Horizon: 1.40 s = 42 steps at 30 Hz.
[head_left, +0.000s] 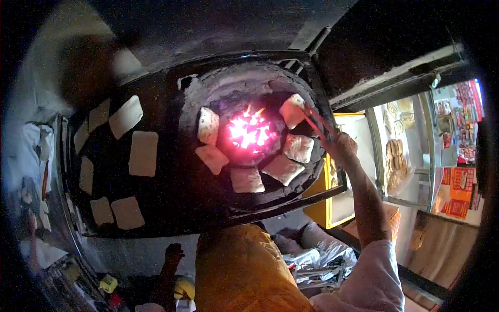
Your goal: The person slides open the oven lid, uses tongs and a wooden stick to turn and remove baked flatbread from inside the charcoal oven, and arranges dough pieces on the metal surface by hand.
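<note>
My right hand (343,148) is closed around a pair of reddish tongs (318,124), reaching over the right side of the round oven. The tong tips meet a flatbread (291,110) at the upper right of the fire. Around the glowing coals (250,131) lie more flatbreads, among them a browned one (299,148) and a spotted one (208,126). Low and to the left, beside my orange apron (244,270), my left hand (174,252) hangs in shadow. Its fingers look curled in, and nothing shows in them.
Several pale dough pieces (143,154) rest on the dark worktop (176,208) left of the oven. A yellow-framed case (328,208) stands at the right, with a glass display of breads (397,158) beyond it. White bags (325,247) lie below the counter edge.
</note>
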Each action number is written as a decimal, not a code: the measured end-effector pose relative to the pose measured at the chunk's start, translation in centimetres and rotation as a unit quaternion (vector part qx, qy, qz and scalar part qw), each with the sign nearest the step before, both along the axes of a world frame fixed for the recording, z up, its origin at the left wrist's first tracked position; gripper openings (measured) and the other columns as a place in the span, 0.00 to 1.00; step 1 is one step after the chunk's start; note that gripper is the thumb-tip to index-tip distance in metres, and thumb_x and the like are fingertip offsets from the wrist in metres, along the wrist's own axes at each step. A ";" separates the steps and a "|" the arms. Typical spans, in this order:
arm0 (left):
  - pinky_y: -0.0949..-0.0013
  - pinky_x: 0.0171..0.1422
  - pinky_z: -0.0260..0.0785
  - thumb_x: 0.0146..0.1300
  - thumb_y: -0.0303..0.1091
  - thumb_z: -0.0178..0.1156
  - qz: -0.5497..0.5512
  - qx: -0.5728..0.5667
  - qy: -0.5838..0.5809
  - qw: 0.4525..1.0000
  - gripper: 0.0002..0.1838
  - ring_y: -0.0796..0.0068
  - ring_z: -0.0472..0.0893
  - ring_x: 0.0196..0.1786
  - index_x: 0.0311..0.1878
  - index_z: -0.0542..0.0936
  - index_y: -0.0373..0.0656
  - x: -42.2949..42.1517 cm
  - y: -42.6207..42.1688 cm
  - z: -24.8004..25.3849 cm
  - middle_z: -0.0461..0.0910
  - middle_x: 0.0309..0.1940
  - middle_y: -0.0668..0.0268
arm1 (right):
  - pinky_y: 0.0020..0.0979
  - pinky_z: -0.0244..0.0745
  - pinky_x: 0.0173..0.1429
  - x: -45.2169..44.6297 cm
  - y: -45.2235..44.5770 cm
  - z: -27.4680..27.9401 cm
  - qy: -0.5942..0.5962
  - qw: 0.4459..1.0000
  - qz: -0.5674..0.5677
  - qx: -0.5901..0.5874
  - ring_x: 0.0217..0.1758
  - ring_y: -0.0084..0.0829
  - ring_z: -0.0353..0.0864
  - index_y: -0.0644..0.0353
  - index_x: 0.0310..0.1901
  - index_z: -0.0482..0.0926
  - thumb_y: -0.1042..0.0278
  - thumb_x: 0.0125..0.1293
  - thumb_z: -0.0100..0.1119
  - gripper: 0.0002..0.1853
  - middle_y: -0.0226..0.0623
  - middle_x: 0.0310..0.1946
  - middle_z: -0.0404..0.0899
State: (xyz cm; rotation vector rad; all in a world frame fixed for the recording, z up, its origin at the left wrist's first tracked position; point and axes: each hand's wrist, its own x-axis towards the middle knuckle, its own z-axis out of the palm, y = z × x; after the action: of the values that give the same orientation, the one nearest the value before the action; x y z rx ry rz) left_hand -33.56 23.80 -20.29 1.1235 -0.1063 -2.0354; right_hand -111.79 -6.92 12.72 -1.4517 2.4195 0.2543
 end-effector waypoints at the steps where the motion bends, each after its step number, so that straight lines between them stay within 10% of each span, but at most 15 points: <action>1: 0.48 0.39 0.87 0.68 0.32 0.66 0.004 0.005 -0.001 1.000 0.18 0.54 0.88 0.45 0.59 0.79 0.37 0.5 0.6 0.3 0.84 0.51 0.51 | 0.50 0.80 0.51 -0.3 -0.8 -1.6 -0.001 1.000 0.004 0.005 0.47 0.52 0.87 0.39 0.68 0.74 0.42 0.64 0.62 0.31 0.50 0.37 0.86; 4: 0.47 0.41 0.87 0.68 0.32 0.65 -0.036 0.028 -0.116 0.992 0.17 0.54 0.88 0.45 0.58 0.80 0.38 1.4 1.4 0.7 0.83 0.54 0.51 | 0.49 0.81 0.53 -0.2 -1.8 -3.0 -0.002 0.999 -0.044 -0.019 0.50 0.51 0.87 0.48 0.61 0.78 0.39 0.63 0.64 0.30 0.51 0.43 0.86; 7: 0.47 0.42 0.86 0.68 0.34 0.67 0.034 0.027 0.031 0.999 0.19 0.56 0.87 0.46 0.59 0.79 0.39 0.5 0.0 1.3 0.82 0.55 0.52 | 0.48 0.80 0.54 1.7 -1.5 1.1 0.074 0.997 -0.015 -0.028 0.51 0.51 0.86 0.53 0.58 0.79 0.39 0.63 0.64 0.30 0.51 0.46 0.86; 10: 0.49 0.43 0.85 0.68 0.37 0.68 -0.249 -0.146 -0.342 0.895 0.21 0.59 0.86 0.45 0.60 0.79 0.38 0.2 -1.9 1.6 0.83 0.54 0.54 | 0.46 0.80 0.54 0.7 -1.3 1.6 0.034 0.999 0.005 0.003 0.51 0.50 0.86 0.54 0.58 0.78 0.40 0.62 0.65 0.31 0.50 0.44 0.87; 17: 0.51 0.42 0.85 0.68 0.36 0.67 -0.166 0.006 -0.224 0.961 0.21 0.59 0.86 0.44 0.60 0.78 0.37 -0.6 -1.9 1.8 0.83 0.52 0.53 | 0.43 0.81 0.48 -0.4 2.1 -4.1 -0.098 0.995 -0.008 -0.023 0.44 0.47 0.87 0.51 0.57 0.82 0.45 0.67 0.63 0.23 0.43 0.40 0.86; 20: 0.51 0.42 0.85 0.68 0.36 0.67 -0.168 0.004 -0.220 0.961 0.21 0.59 0.86 0.43 0.60 0.78 0.37 -2.1 -3.8 1.1 0.83 0.51 0.53 | 0.37 0.79 0.41 -3.9 11.2 -6.5 -0.313 0.902 0.096 -0.283 0.38 0.32 0.86 0.63 0.55 0.83 0.67 0.71 0.60 0.14 0.37 0.38 0.87; 23: 0.51 0.41 0.85 0.68 0.36 0.67 -0.184 0.006 -0.242 0.953 0.21 0.59 0.86 0.42 0.60 0.78 0.37 -4.8 -6.4 1.0 0.83 0.51 0.53 | 0.26 0.77 0.37 -2.5 17.7 1.0 -0.418 0.851 -0.273 -0.160 0.36 0.24 0.80 0.68 0.65 0.73 0.69 0.72 0.60 0.22 0.37 0.43 0.84; 29: 0.52 0.40 0.84 0.68 0.35 0.67 -0.192 0.023 -0.273 0.942 0.21 0.59 0.86 0.41 0.61 0.78 0.37 -7.8 -8.5 1.8 0.83 0.49 0.52 | 0.27 0.69 0.28 -5.1 28.8 -0.3 -0.412 0.666 -0.521 -0.339 0.24 0.22 0.73 0.57 0.41 0.78 0.48 0.72 0.58 0.18 0.28 0.25 0.74; 35: 0.53 0.40 0.84 0.68 0.34 0.66 -0.171 0.050 -0.259 0.949 0.21 0.59 0.86 0.40 0.61 0.78 0.37 -7.3 -7.9 1.4 0.83 0.48 0.52 | 0.31 0.76 0.32 11.5 22.0 4.5 -0.577 0.703 -0.411 -0.062 0.32 0.26 0.80 0.62 0.53 0.78 0.48 0.71 0.62 0.23 0.34 0.37 0.80; 42: 0.54 0.39 0.83 0.68 0.34 0.66 -0.134 0.164 -0.252 0.944 0.21 0.58 0.85 0.38 0.61 0.78 0.37 -5.3 -6.2 1.3 0.83 0.46 0.51 | 0.35 0.80 0.35 21.9 12.4 -5.3 -0.820 0.426 -0.359 0.133 0.35 0.31 0.84 0.62 0.51 0.79 0.42 0.75 0.54 0.26 0.41 0.36 0.83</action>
State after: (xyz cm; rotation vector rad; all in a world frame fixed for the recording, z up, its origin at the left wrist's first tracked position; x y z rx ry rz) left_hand -38.84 17.65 -19.00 1.9185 -0.1898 -1.9931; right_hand -89.91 5.43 7.45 0.0733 0.8485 -0.6720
